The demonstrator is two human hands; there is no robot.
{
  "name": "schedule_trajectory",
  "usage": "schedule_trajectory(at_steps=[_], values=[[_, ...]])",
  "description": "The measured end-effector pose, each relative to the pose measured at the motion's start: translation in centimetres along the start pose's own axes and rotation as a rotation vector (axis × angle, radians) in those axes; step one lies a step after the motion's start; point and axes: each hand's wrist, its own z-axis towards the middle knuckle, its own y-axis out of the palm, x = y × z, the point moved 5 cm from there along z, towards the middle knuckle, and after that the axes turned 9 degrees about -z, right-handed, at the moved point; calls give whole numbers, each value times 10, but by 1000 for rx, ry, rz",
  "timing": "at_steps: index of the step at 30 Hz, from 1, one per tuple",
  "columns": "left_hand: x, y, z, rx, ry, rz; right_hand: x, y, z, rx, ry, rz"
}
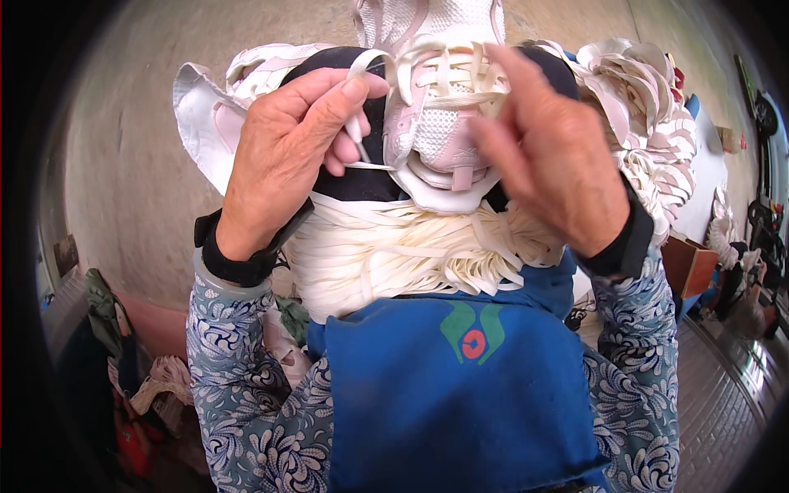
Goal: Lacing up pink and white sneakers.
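A white and pale pink shoe upper (444,131) lies over my lap with its toe end away from me. Cream shoelace (448,74) crosses its front through the eyelets. My left hand (292,135) is closed at the upper's left side, and a loop of lace rises over its fingertips. From under these fingers comes a thin tool (362,151) with a metal tip, beside a taut strand; its kind I cannot make out. At the upper's right side, my right hand (559,152) is smeared by motion, with thumb and forefinger close to the lacing. Whether it grips anything does not show.
A thick bundle of cream laces (411,251) lies across my lap, above a blue apron (460,394). More uppers are piled at the right (649,123), and another white upper (209,123) sits at the left. A brown box (689,267) stands further right.
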Motion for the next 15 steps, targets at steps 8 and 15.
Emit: schedule_trajectory(at_steps=[8,15], values=[[-13,0,-1,-6,47,-254,5,-21,-2,98,-9,163],[-11,-2,4,-8,73,-389,-28,8,-6,-81,-146,162]])
